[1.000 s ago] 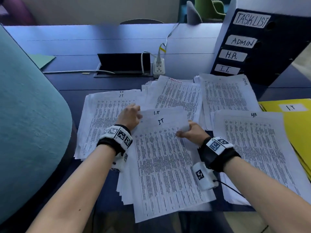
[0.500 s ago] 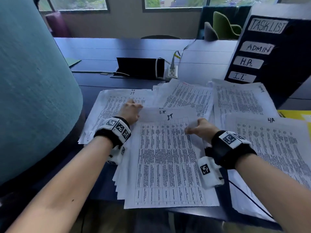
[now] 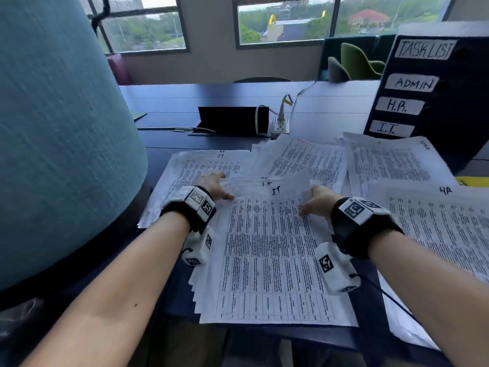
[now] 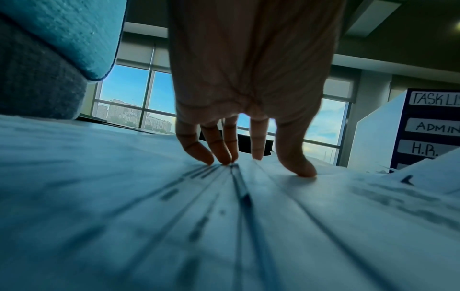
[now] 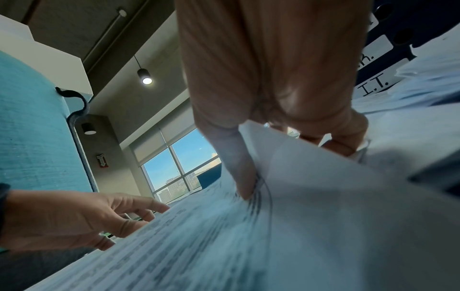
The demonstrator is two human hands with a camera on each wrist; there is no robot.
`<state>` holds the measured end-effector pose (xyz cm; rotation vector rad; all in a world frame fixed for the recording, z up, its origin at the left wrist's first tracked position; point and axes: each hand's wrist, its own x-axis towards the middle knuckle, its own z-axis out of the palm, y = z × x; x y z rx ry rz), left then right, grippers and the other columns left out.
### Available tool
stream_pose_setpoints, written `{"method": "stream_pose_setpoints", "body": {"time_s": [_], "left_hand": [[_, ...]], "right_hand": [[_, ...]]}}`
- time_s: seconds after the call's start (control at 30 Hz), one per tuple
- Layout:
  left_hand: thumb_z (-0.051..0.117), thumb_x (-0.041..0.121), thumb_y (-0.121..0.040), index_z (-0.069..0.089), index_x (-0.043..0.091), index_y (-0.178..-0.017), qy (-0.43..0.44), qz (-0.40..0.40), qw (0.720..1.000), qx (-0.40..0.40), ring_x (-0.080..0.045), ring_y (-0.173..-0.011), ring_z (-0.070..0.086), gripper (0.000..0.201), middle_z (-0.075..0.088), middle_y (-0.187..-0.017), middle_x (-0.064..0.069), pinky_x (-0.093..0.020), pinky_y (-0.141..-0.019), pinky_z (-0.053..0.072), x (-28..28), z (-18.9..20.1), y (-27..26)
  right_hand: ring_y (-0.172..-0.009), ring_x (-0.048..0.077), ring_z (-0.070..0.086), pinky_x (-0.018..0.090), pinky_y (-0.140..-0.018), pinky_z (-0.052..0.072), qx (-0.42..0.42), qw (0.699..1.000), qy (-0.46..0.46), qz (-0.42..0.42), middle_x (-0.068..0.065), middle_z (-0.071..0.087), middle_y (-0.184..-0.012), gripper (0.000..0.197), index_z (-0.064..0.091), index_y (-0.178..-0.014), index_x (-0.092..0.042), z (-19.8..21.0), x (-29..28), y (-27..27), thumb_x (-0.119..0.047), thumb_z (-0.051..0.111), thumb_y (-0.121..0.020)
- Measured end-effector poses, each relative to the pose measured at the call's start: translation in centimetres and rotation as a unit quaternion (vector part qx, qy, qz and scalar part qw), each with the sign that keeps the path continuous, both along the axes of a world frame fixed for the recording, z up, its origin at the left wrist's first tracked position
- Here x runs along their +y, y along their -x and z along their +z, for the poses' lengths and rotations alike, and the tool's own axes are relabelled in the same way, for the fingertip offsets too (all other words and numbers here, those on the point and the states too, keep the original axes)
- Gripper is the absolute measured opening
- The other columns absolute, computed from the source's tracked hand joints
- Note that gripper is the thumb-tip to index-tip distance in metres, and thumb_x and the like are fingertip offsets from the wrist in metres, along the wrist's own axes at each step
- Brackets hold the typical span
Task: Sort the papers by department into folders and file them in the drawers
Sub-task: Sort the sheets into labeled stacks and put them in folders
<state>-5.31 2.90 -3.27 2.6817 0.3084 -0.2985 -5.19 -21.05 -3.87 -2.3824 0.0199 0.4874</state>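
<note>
A fanned stack of printed sheets marked IT [image 3: 270, 255] lies in front of me at the near table edge. My left hand [image 3: 215, 185] rests at its top left corner, and in the left wrist view this left hand [image 4: 257, 155] has its fingers straight with the tips pressing on paper [image 4: 224, 226]. At the top right corner my right hand [image 3: 313, 200] pinches the stack. The right wrist view shows that right hand [image 5: 293, 167] with its thumb [image 5: 241, 177] on top and a raised sheet [image 5: 323, 187] over the fingers. The dark drawer unit [image 3: 434, 96] is labelled TASK LIST, ADMIN, H.R., I.T.
Other paper piles lie around: a second IT pile [image 3: 195, 165] at left, a task-list pile [image 3: 304, 160], an admin pile [image 3: 391, 162] and an HR pile [image 3: 436, 226] at right. A yellow folder [image 3: 473, 180] peeks out far right. A teal chair back [image 3: 60, 128] crowds the left; a power strip [image 3: 281, 125] sits behind.
My left hand has uncurled and its fingers now lie spread on the papers. My right hand still holds the stack's top right corner. My head has tilted up, so the windows show.
</note>
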Motion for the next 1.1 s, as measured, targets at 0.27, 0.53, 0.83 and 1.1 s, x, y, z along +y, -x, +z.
{"method": "stream_pose_setpoints", "body": {"time_s": [0.27,0.53,0.83,1.1], "left_hand": [[0.071,0.038,-0.075,0.046,0.019,-0.127,-0.051,-0.034,0.997,0.042,-0.032,-0.125,0.037,0.062,0.036,-0.135,-0.014,-0.05,-0.108,0.03,0.4,-0.2,-1.4],[0.065,0.036,-0.083,0.049,0.011,-0.128,-0.089,-0.044,0.994,0.036,-0.031,-0.126,0.036,0.054,0.043,-0.133,-0.013,-0.038,-0.108,0.03,-0.5,0.0,-1.5],[0.042,-0.014,-0.087,0.054,-0.001,-0.091,0.448,-0.055,0.892,-0.007,-0.01,-0.059,0.064,0.018,0.063,-0.079,-0.009,-0.018,-0.053,0.054,0.0,2.6,-0.2],[0.033,0.022,-0.096,0.062,0.005,-0.093,0.328,-0.03,0.943,0.041,-0.023,-0.087,0.06,0.034,0.063,-0.099,-0.012,-0.035,-0.086,0.039,-0.8,4.5,-1.0]], "right_hand": [[-0.115,0.03,0.053,0.041,-0.103,0.04,0.007,1.0,0.025,-0.001,0.015,0.058,-0.121,0.054,0.05,-0.123,-0.001,0.8,0.3,0.1,-0.005,0.073,-0.074],[-0.115,0.029,0.051,0.029,-0.09,0.043,-0.074,0.996,0.046,-0.003,0.018,0.052,-0.123,0.038,0.05,-0.121,0.006,2.4,0.8,1.5,-0.004,0.06,-0.086],[-0.132,0.023,0.031,0.059,-0.109,0.011,-0.267,0.945,0.137,0.129,0.004,0.037,-0.142,0.078,0.031,-0.139,-0.017,5.5,1.2,0.6,-0.015,0.074,-0.073],[-0.057,0.008,0.045,0.033,-0.086,0.047,-0.34,0.825,0.309,0.329,-0.004,0.045,-0.062,0.038,0.032,-0.062,-0.021,4.1,4.7,2.8,-0.007,0.047,-0.094]]}}
